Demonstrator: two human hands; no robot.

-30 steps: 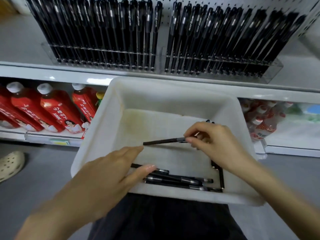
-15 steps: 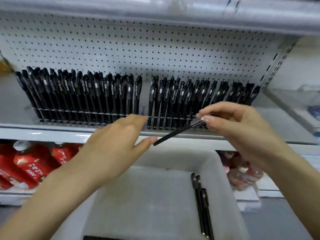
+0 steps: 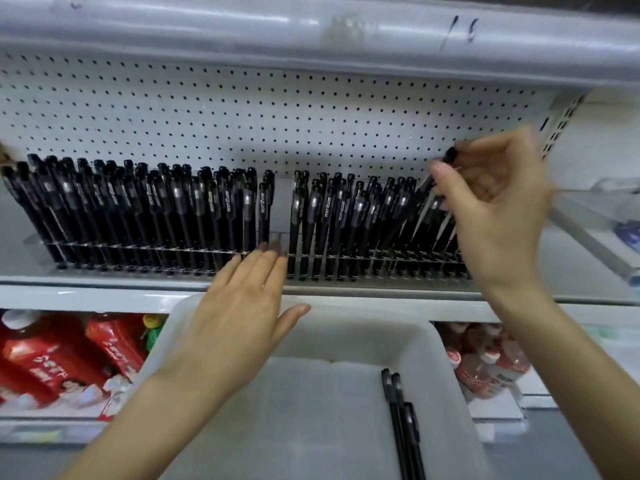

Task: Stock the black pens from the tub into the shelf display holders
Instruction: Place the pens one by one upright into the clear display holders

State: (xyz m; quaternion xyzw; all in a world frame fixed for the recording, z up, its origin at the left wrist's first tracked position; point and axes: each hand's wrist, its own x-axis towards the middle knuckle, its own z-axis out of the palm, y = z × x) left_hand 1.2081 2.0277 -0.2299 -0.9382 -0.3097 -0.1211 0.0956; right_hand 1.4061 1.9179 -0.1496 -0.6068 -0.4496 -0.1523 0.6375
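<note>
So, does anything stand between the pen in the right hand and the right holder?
No foreign thing. The right hand pinches the pen tilted over the right holder; only standing pens crowd that end.

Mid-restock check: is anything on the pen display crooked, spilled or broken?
Nothing looks spilled or broken. The one thing askew is the black pen pinched by the right hand. It slants across the standing rows at the right end of the right holder. Whether its tip is in a slot yet is hidden.
</note>
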